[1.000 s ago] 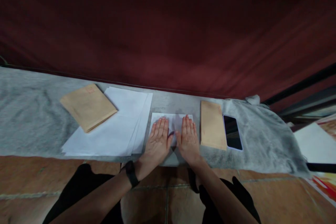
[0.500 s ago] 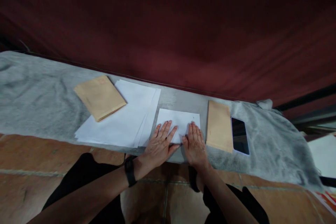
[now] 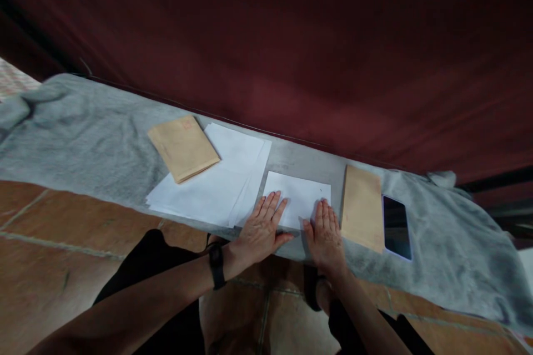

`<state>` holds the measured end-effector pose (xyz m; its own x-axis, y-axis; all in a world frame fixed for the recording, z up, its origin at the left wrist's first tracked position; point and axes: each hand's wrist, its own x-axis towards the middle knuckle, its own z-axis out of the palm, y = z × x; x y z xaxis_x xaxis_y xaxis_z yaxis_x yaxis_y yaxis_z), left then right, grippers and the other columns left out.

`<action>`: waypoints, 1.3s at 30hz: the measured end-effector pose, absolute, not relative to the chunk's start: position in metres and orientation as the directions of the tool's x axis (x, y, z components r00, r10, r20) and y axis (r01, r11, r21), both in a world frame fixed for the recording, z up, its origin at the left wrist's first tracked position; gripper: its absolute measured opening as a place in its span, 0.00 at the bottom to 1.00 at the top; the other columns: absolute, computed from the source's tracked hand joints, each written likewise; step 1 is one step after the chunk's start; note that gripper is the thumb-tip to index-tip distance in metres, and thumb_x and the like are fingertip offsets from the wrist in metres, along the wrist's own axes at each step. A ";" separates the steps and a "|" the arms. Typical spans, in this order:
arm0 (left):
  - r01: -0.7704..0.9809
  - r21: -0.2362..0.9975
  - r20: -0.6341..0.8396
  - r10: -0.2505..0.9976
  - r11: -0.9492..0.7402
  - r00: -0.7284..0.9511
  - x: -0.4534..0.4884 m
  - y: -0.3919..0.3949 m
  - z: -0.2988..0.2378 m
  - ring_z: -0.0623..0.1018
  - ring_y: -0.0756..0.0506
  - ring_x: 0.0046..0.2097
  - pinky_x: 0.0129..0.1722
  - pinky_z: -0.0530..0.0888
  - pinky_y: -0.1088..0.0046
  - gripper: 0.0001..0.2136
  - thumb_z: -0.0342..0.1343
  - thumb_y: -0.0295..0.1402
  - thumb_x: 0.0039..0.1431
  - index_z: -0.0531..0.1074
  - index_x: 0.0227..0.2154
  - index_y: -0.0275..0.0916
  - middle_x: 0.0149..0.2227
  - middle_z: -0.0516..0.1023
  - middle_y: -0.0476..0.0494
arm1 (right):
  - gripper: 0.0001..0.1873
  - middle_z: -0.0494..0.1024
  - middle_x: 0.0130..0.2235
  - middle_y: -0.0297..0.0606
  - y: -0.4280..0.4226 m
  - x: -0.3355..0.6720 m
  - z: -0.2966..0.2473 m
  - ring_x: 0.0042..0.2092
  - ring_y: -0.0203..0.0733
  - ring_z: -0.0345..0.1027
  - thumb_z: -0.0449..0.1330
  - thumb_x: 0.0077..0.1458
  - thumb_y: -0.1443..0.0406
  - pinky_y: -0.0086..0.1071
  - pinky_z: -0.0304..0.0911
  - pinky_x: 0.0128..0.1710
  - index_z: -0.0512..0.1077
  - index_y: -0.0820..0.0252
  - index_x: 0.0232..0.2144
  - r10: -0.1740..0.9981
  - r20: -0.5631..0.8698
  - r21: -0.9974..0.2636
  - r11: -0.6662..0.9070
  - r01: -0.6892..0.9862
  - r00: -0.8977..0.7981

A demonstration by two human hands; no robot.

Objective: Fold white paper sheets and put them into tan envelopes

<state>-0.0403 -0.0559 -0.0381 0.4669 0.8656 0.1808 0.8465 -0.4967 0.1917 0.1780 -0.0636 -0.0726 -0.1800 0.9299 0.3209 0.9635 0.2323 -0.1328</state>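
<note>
White paper (image 3: 296, 191) | near corners under left hand (image 3: 259, 233), right hand (image 3: 326, 239) | mark (image 3: 321, 190) illegible

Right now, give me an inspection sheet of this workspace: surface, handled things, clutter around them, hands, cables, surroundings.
Surface: grey cloth, wrinkled toward both ends.
Handled things: small white paper, lying flat.
Clutter: larger white sheets, left, slightly fanned; left brown envelopes, partly on those sheets; right brown envelopes; phone beside them, screen dark.
Hands: left hand and right hand open, palms down, fingers on the small white paper's near part.
Cables: thin strand at far left; cannot tell whether cable.
Surroundings: dark red backdrop; tiled floor.
</note>
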 end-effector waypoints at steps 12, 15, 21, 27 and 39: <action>0.800 0.201 0.294 0.814 -0.565 0.501 -0.033 -0.054 -0.033 0.52 0.39 0.71 0.69 0.56 0.53 0.30 0.41 0.41 0.71 0.45 0.70 0.30 0.70 0.52 0.30 | 0.35 0.46 0.72 0.54 -0.066 0.168 -0.057 0.72 0.55 0.42 0.41 0.71 0.58 0.55 0.49 0.67 0.36 0.67 0.72 0.933 0.310 -0.199 0.255 0.946 -0.186; 0.776 0.210 0.291 0.796 -0.595 0.531 -0.024 -0.052 -0.036 0.52 0.41 0.71 0.70 0.55 0.55 0.29 0.40 0.35 0.71 0.44 0.70 0.30 0.71 0.53 0.32 | 0.32 0.45 0.72 0.47 -0.063 0.159 -0.049 0.72 0.48 0.39 0.39 0.72 0.59 0.49 0.48 0.69 0.37 0.63 0.72 0.923 0.264 -0.268 0.348 0.899 -0.279; 0.791 0.186 0.293 0.802 -0.582 0.521 -0.018 -0.049 -0.048 0.52 0.41 0.72 0.70 0.54 0.55 0.28 0.40 0.30 0.68 0.47 0.69 0.28 0.70 0.55 0.32 | 0.31 0.49 0.71 0.48 -0.057 0.157 -0.057 0.72 0.48 0.43 0.41 0.72 0.57 0.48 0.47 0.69 0.44 0.64 0.71 0.927 0.226 -0.242 0.352 0.904 -0.301; 0.890 0.174 0.288 0.886 -0.421 0.363 -0.021 -0.029 -0.054 0.53 0.39 0.71 0.69 0.55 0.54 0.27 0.40 0.33 0.69 0.51 0.68 0.27 0.69 0.56 0.29 | 0.31 0.54 0.70 0.54 -0.046 0.165 -0.062 0.71 0.51 0.46 0.41 0.72 0.57 0.50 0.50 0.67 0.47 0.68 0.70 0.939 0.316 -0.216 0.208 0.954 -0.134; 0.878 0.172 0.168 0.892 -0.446 0.420 0.005 0.012 -0.049 0.52 0.40 0.72 0.70 0.50 0.54 0.26 0.39 0.30 0.68 0.55 0.67 0.28 0.70 0.55 0.33 | 0.28 0.58 0.69 0.50 -0.006 0.150 -0.057 0.70 0.47 0.48 0.39 0.72 0.60 0.48 0.47 0.68 0.57 0.68 0.67 0.938 0.270 -0.211 0.277 0.938 -0.217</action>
